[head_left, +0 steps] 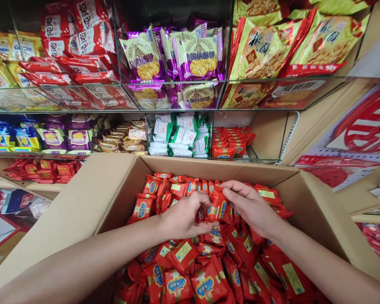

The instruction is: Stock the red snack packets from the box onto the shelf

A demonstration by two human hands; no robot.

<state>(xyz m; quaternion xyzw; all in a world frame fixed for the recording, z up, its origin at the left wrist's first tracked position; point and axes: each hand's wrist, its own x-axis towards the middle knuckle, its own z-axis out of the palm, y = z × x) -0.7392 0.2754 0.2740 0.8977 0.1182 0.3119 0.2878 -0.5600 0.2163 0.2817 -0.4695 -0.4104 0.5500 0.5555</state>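
Note:
An open cardboard box (pixel 82 211) full of small red snack packets (pixel 177 283) lies below me. Over its far half, my right hand (pixel 253 209) pinches the top right corner of one red snack packet (pixel 219 206) with thumb and fingertips. From the other side, my left hand (pixel 185 214) curls its fingers round the left edge of that same packet, its thumb lower down near the packet's bottom. The held packet tilts slightly, its blue and yellow label facing me. Part of its left edge is hidden by my left fingers.
Beyond the box, a lower shelf bears white and green packets (pixel 184 134), red packets (pixel 225 145) and brown wrapped snacks (pixel 137 134). Purple biscuit packs (pixel 198 59) and yellow and red packs (pixel 261 48) fill the upper shelf, behind a clear front rail (pixel 174 95).

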